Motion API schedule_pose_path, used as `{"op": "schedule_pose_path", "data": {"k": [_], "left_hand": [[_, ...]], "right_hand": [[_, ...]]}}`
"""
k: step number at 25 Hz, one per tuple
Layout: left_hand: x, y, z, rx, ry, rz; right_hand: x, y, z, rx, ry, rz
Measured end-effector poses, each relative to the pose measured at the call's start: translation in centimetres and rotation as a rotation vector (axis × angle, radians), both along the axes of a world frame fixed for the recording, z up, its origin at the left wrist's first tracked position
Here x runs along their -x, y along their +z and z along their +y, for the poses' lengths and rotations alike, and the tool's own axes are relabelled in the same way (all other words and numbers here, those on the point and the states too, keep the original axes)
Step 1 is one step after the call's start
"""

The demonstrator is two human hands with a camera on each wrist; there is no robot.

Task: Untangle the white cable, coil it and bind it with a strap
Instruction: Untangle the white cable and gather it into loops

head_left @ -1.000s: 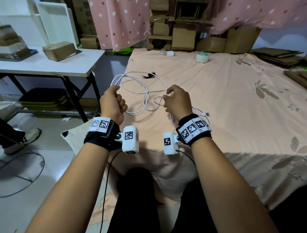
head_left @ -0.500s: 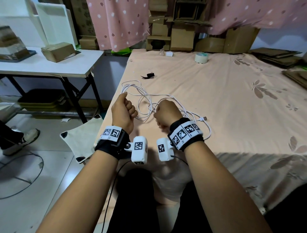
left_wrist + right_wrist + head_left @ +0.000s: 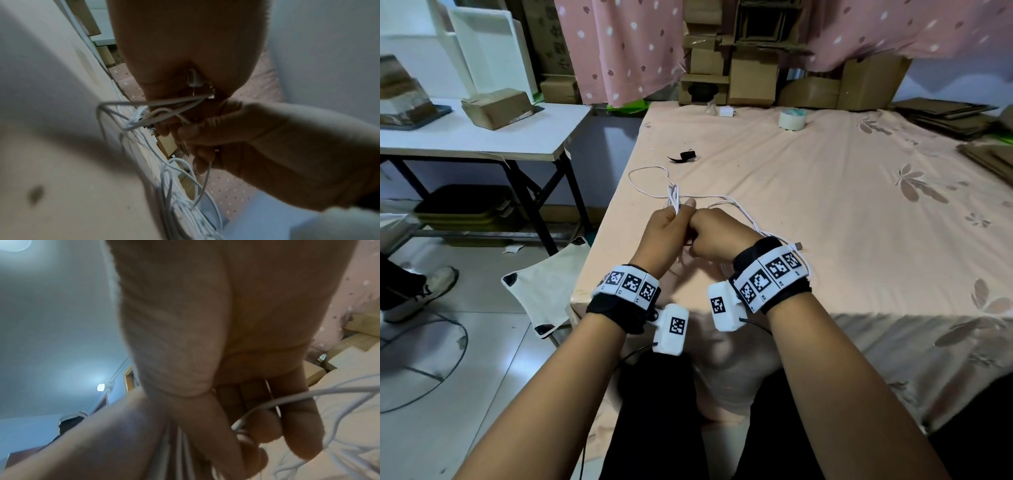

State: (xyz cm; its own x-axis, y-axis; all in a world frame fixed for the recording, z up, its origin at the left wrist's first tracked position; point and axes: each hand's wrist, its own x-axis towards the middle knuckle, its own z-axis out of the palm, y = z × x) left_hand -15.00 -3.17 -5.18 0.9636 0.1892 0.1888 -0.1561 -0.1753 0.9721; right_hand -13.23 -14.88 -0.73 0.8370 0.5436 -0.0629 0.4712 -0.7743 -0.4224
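The white cable lies in loose loops on the peach bedsheet, with one loop reaching left and a plug end by my right wrist. My left hand grips a bunch of strands that stick up from its fist. My right hand touches the left one and pinches a strand in curled fingers. More cable hangs tangled below the hands. A small black strap lies on the sheet beyond the cable.
The bed carries a tape roll, a white charger and flat cardboard at the far right. A white table with a box stands left. A folding stool and a person's shoe are on the floor.
My hands have come together from about a hand's width apart. The cable's wide loops have been pulled in towards me and bunched in my left fist, away from the strap.
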Motion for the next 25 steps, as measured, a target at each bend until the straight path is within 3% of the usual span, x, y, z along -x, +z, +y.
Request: {"op": "schedule_pose_path", "data": {"k": [3,6,11,15,17,19,25], "left_hand": [[0.0,-0.2,0.0,-0.194,0.036,0.061],[0.0,0.2,-0.1,-0.262,0.040,0.129],[-0.5,-0.1,0.4,-0.476,-0.039,0.267],[-0.3,-0.6,0.4,-0.484,-0.062,0.288],[-0.3,0.1,0.7,-0.379,-0.021,0.274],[-0.6,1.0,1.5,-0.103,0.027,0.247],[-0.8,3.4,3.6,0.554,0.272,-0.018]], "right_hand": [[0.2,0.1,-0.3,-0.038,-0.017,-0.030],[0.7,-0.2,-0.4,-0.077,-0.052,0.007],[-0.1,-1.7,-1.1,-0.126,-0.076,0.249],[-0.6,-2.0,-2.9,-0.174,-0.130,0.378],[-1.5,-2.5,-4.2,0.004,-0.197,0.248],[-2.1,-3.3,-5.5,0.203,-0.238,0.090],[-2.2,-3.6,-7.0,0.142,-0.395,0.008]]}}
